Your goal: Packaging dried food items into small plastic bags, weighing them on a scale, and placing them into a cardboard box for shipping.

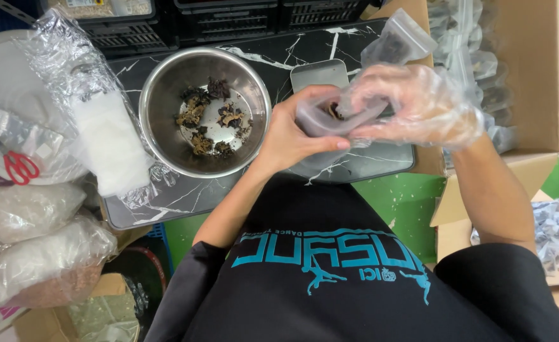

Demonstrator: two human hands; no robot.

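Holding a small clear zip bag (381, 76) between both hands, you have it raised just above the flat scale (330, 79) at the back of the bench (165, 202). Your left hand (295, 130), bare, is closed around the lower part of the bag, thumb lying across the front. Your right hand (412, 104), in a loose clear plastic glove, is curled over the bag from the other side, fingers pressing near its mouth, so both hands grip the same bag. Dark dried pieces show inside it, and its top strip sticks up and away from you.

Just to your left of the hands stands a round steel bowl (159, 120) on the dark marble-patterned bench, with a few dark and brownish dried pieces scattered over its bottom. Beside the bowl, further left, lies a crumpled clear plastic wrap (64, 63) with a white stack (111, 149) inside it. Red-handled scissors (16, 166) rest on plastic at the far left, and below them sit bulging clear sacks (45, 259) of pale material. On your right, an open cardboard box (533, 76) holds many filled clear bags. Black crates (228, 16) stand behind the bench, and the floor (406, 202) under it is green.
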